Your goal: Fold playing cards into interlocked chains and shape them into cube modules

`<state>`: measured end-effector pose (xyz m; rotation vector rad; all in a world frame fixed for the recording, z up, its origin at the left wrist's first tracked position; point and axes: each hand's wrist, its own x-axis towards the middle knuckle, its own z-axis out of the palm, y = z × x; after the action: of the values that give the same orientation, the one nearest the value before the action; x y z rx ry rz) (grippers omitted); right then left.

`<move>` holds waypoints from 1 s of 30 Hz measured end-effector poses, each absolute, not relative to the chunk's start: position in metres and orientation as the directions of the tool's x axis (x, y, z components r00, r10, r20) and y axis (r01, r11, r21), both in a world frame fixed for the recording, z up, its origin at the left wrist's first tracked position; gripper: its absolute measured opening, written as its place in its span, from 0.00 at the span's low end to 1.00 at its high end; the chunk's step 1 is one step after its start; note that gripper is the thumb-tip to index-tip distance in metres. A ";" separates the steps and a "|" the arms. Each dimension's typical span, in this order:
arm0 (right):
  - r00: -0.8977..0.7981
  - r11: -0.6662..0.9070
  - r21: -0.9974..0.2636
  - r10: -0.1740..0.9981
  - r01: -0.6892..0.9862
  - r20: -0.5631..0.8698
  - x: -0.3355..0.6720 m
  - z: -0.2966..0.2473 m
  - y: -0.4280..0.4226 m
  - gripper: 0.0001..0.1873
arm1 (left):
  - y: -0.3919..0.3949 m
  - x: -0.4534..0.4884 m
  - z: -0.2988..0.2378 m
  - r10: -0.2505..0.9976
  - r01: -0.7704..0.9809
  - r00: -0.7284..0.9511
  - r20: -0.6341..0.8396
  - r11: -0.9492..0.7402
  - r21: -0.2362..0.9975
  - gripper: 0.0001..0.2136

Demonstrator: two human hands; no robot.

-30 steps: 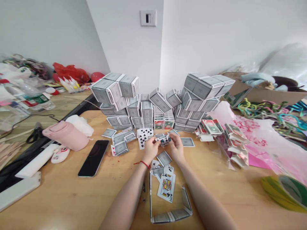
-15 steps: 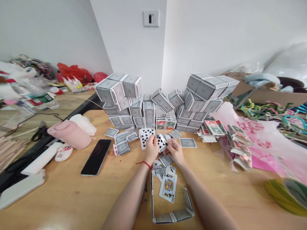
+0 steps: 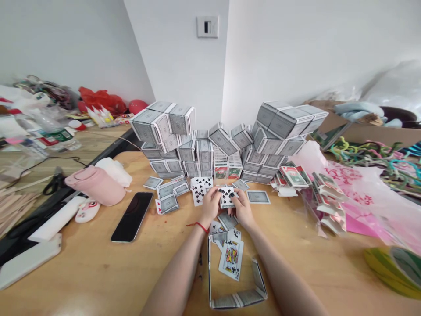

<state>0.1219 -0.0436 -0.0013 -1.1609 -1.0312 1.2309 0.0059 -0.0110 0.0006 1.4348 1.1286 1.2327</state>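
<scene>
Between my two hands is a playing card (image 3: 226, 196) with black pips, face up and level. My left hand (image 3: 210, 205) pinches its left side, and my right hand (image 3: 242, 207) grips its right side with the thumb on top. Below the hands lie loose cards, among them a king of clubs (image 3: 231, 260) resting inside a folded card frame (image 3: 240, 299). Just left of my left hand, a spade card (image 3: 199, 191) lies face up on the table. Behind the hands stands a structure of folded card blocks (image 3: 204, 151), its lower middle filled with red and green card boxes (image 3: 227, 171).
Left on the table are a black phone (image 3: 132, 217), a pink pouch (image 3: 95, 184) and a white power bank-like slab (image 3: 31, 261). To the right lie opened card boxes (image 3: 294, 176), a pink plastic bag (image 3: 355, 188) and a yellow-green tape roll (image 3: 394, 270). A single card (image 3: 258, 197) lies face down nearby.
The card between my hands has turned from a tilted position to a level one, its face now showing more fully. My right hand has shifted its hold, thumb now over the card.
</scene>
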 end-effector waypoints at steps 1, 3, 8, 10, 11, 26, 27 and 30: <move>0.087 -0.020 -0.990 0.996 -0.137 -0.032 0.122 -0.002 -0.043 0.14 | -0.012 0.006 0.000 0.980 0.077 0.111 0.166 -0.175 0.982 0.09; 0.089 -0.019 -0.992 0.996 -0.127 -0.031 0.121 -0.004 -0.043 0.13 | -0.013 0.006 0.000 0.974 0.070 0.153 0.165 -0.177 0.982 0.10; 0.117 -0.014 -0.990 0.993 -0.140 -0.031 0.120 -0.007 -0.042 0.11 | -0.019 0.014 0.001 0.971 0.053 0.178 0.161 -0.173 0.983 0.13; 0.130 -0.028 -0.984 0.990 -0.175 -0.051 0.119 -0.007 -0.042 0.11 | -0.021 0.017 0.000 0.976 0.040 0.161 0.148 -0.157 0.987 0.13; 0.133 -0.037 -0.980 0.989 -0.196 -0.064 0.118 -0.006 -0.042 0.11 | -0.022 0.018 0.000 0.978 0.031 0.153 0.140 -0.147 0.989 0.13; 0.107 -0.077 -0.943 0.987 -0.323 -0.117 0.112 -0.004 -0.043 0.07 | -0.027 0.018 0.004 0.988 -0.101 0.147 0.035 -0.020 0.995 0.08; 0.103 -0.079 -0.937 0.987 -0.341 -0.120 0.112 -0.004 -0.043 0.07 | -0.027 0.018 0.004 0.988 -0.122 0.150 0.045 -0.026 0.992 0.07; 0.092 -0.099 -0.911 0.985 -0.399 -0.147 0.111 -0.004 -0.042 0.06 | -0.028 0.017 0.003 0.983 -0.188 0.172 0.067 -0.034 0.982 0.07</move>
<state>0.1115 -0.0418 -0.0040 -1.0462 -0.7603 1.3747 0.0168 -0.0277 0.0026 1.1873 0.9190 1.1950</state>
